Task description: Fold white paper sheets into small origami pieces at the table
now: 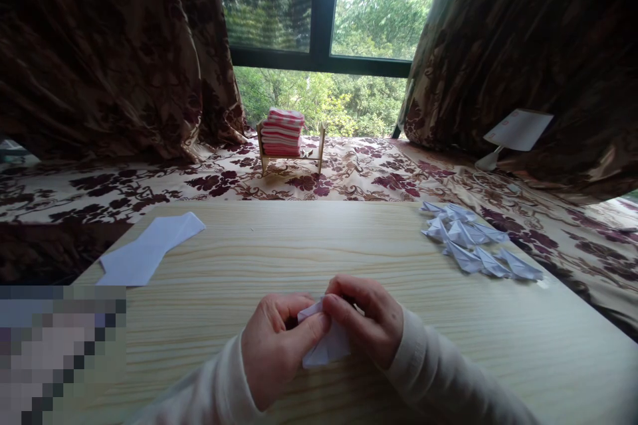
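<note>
A small folded piece of white paper (329, 347) is between my two hands, close above the front of the wooden table (279, 239). My left hand (279, 345) is closed, pinching the paper's left side between thumb and fingers. From the right, my right hand (366, 319) pinches its upper edge, with thumb and forefinger meeting near my left thumb. My fingers hide part of the folds. At the table's back right lie several folded white paper pieces (463, 232) with pointed ends. Flat white paper sheets (149, 249) overlap at the left.
Beyond the table, a flower-patterned cloth (359, 169) covers a ledge under the window (319, 13). A small wooden rack (264, 159) holds folded pink-and-white cloths (283, 134). A white lamp (518, 131) stands at the right by the curtain (498, 33). The lower left corner is pixelated.
</note>
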`<state>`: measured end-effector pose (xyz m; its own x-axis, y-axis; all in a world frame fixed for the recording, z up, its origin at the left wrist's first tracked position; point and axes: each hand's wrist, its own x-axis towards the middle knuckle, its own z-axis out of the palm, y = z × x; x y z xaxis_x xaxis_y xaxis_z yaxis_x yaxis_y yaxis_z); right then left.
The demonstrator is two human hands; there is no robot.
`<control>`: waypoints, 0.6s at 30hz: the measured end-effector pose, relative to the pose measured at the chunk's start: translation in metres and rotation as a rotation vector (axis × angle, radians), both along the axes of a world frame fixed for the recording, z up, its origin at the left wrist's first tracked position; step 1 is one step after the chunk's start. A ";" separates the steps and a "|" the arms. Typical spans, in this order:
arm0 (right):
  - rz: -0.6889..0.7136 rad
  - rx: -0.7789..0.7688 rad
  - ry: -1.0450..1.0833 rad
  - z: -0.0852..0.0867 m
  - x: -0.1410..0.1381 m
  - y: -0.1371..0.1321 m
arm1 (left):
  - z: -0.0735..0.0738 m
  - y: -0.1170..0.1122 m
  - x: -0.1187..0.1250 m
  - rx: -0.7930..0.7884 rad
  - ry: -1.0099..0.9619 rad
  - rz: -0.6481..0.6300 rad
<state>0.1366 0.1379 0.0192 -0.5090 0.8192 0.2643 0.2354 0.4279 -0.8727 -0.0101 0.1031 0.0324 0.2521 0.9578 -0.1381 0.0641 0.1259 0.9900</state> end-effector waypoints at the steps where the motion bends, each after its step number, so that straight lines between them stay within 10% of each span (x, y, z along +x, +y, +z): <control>1: 0.001 0.027 -0.004 0.000 0.000 -0.001 | 0.001 0.000 0.000 0.013 0.006 -0.003; 12: -0.056 -0.264 0.130 -0.006 -0.005 0.003 | 0.000 0.000 0.000 0.007 0.025 0.005; 18: 0.001 -0.094 0.086 0.002 -0.001 0.004 | 0.001 -0.001 0.001 0.043 0.022 0.029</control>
